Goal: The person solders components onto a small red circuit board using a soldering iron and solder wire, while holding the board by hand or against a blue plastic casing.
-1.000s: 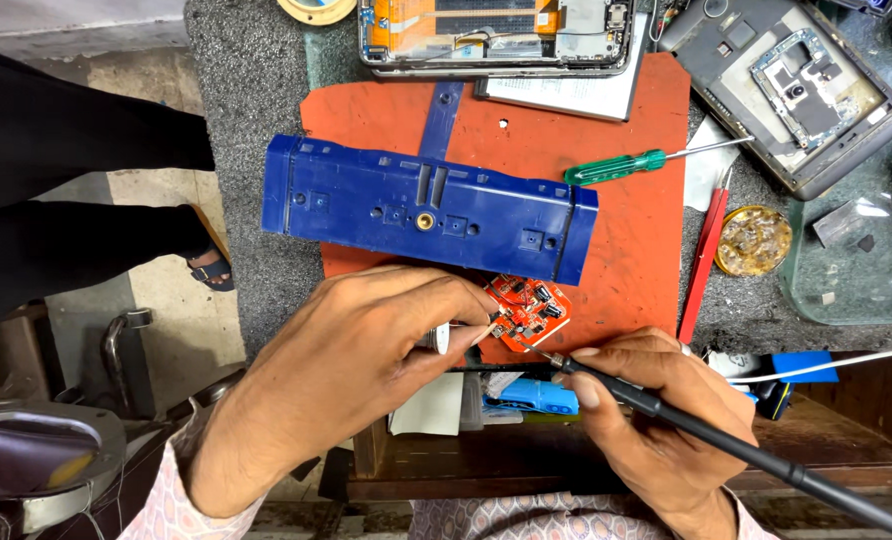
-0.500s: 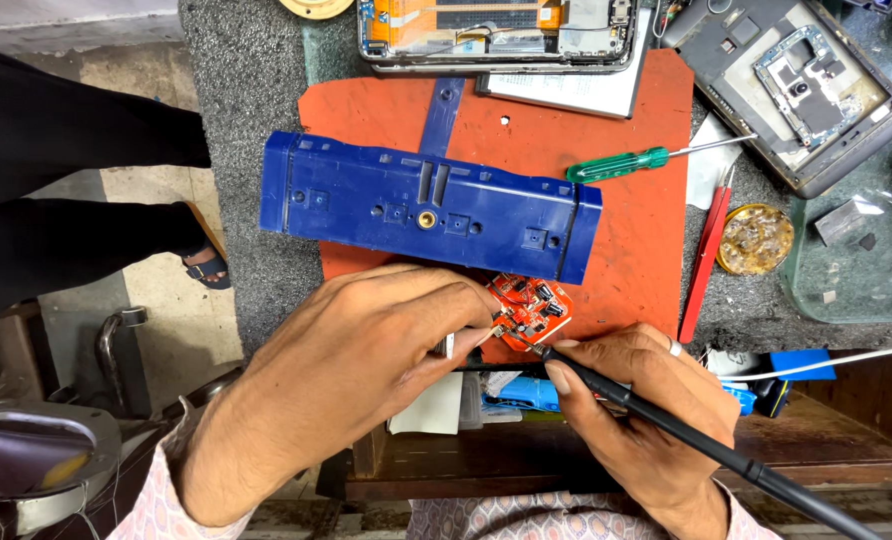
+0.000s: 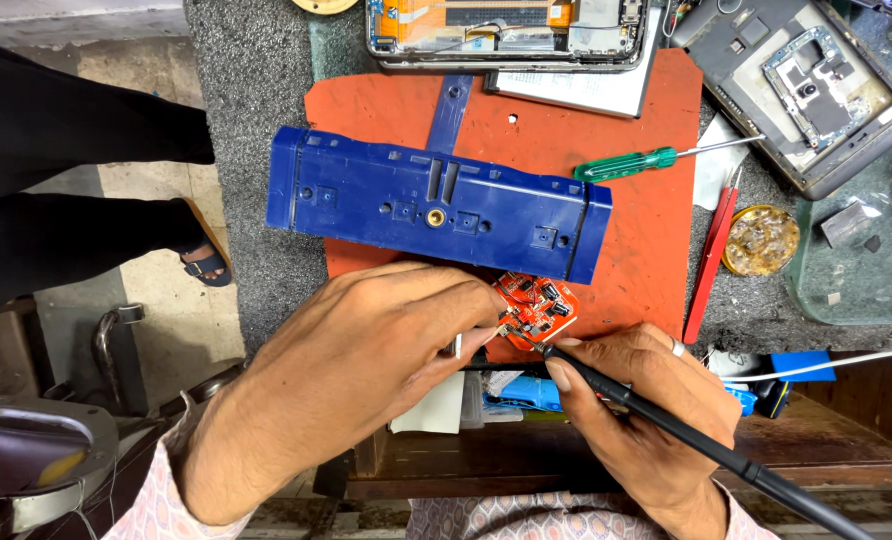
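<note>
1. Red board (image 3: 536, 305): small circuit board, resting on the orange mat (image 3: 606, 130) at its near edge, just below the right end of the blue casing (image 3: 436, 200).
2. Left hand (image 3: 366, 370): fingers curled closed, fingertips pinched at the board's left edge; a small pale piece is seen at the fingertips, though it cannot be told from this view what it is.
3. Right hand (image 3: 646, 410): closed in a pen grip round the black iron (image 3: 666, 430), whose tip is laid against the board's near-left corner.
4. Step in hand, as judged: a joint on the board is being worked with the tip while the board is steadied.
5. Next move, as judged: a still tip and a firm hold on the board are called for, since the contact point is small.
6. Surroundings: green screwdriver (image 3: 631, 163) and red tweezers (image 3: 711, 255) to the right, well apart from the hands; opened phones (image 3: 511, 30) at the far edge.
</note>
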